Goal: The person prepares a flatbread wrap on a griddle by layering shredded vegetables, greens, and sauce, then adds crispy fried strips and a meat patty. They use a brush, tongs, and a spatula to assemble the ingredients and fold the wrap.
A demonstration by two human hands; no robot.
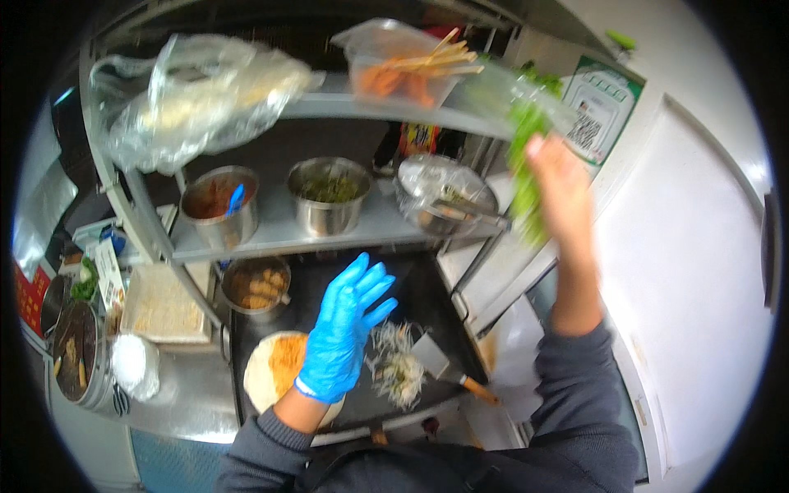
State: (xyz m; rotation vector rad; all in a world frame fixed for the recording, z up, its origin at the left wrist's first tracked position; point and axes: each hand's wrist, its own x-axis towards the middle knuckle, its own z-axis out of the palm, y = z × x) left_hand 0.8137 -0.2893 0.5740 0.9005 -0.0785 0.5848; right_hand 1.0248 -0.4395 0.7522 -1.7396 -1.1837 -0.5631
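Note:
My left hand (341,337), in a blue disposable glove, hovers over the black griddle (329,271) with its fingers stretched out and nothing in them. Partly hidden beneath it lies a round pale flatbread (261,374) with orange-brown sauce on one side. Right of the glove is a heap of shredded vegetables or sprouts (399,370). A metal scraper (429,355) with a wooden handle touches its edge. My bare right hand (563,185), slightly blurred, is raised at the upper right, closed around green lettuce leaves (526,189) that hang down beside the fingers.
On the shelf stand steel pots of red sauce (218,201) and chopped greens (329,193), and a plastic-covered bowl (444,193). Above are a plastic bag (205,103) and a clear tub with skewers (403,66). A pan of browned pieces (257,287) sits on the griddle's back left.

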